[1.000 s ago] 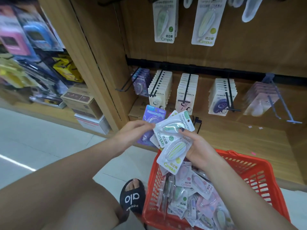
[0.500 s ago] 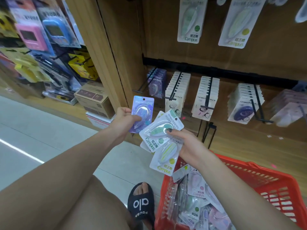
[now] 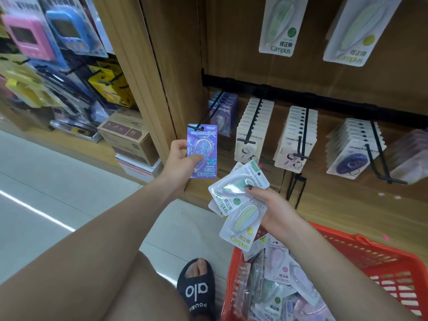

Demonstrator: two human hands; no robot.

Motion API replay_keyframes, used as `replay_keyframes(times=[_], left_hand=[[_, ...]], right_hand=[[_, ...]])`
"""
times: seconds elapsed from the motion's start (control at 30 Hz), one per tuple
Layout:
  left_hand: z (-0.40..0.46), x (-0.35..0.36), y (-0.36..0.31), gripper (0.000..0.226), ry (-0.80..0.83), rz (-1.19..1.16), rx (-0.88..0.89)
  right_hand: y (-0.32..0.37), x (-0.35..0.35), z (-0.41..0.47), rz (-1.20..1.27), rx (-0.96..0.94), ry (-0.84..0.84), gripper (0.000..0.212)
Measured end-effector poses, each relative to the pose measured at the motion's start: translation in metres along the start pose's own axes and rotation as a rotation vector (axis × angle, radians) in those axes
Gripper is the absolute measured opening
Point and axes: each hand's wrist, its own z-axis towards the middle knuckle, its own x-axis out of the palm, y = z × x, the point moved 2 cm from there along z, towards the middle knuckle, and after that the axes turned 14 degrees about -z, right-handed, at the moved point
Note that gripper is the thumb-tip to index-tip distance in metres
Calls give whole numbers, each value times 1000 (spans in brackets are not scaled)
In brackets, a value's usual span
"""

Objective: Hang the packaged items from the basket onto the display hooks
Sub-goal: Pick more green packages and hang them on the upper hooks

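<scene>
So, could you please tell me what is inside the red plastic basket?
The red plastic basket holds a loose heap of white blister packs. The right forearm covers part of the heap, and lower layers are buried.

You are looking at a warm, evenly lit scene with soft, weak shadows. A bright streak of glare crosses the floor (image 3: 34, 208) at left. The wide lens bends the shelf post (image 3: 139, 72), and the packages at the left edge (image 3: 34, 42) and far right look smeared.

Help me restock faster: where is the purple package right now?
In the head view, left of centre, the left hand holds the purple package up at the tip of the leftmost hook, where matching purple packs hang.
</scene>
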Motion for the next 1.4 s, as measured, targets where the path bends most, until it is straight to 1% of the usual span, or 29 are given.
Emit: replay_keyframes(times=[0.17,0.33,0.43,0.6,0.7,0.77,0.93,1.07,1.17,1.2,1.27,1.33,1.4], left_hand=[[6,3,4,32,-3,79,0],[8,-2,5,35,-41,196,11],[13,0,7,40,-30,283,21],[38,16,5,46,37,385,79],[63,32,5,50,22,411,85],[79,45,6,49,0,448,71],[99,70,6,57,-14,505,10],[99,68,5,64,-27,568,-44],[85,53,9,70,-65,597,-135],[77,49,10,70,-47,598,-170],[56,42,14,66,69,613,-267],[29,39,15,63,251,573,-433],[-2,40,10,68,451,465,-580]], right_hand=[[4,-12,0,-9,6,-7,54],[9,-18,1,24,9,-14,51],[10,-16,4,26,14,-16,46],[13,-13,5,3,-6,-17,47],[19,-14,4,20,-17,-23,44],[23,-16,4,35,-22,-30,41],[32,-19,-1,40,-51,-42,40],[38,-26,-6,22,-79,-37,44],[39,-28,-11,19,-85,-26,46],[39,-29,-14,24,-81,-22,47],[37,-31,-18,34,-75,-14,51],[36,-31,-24,28,-73,-20,56],[34,-34,-31,25,-72,-37,59]])
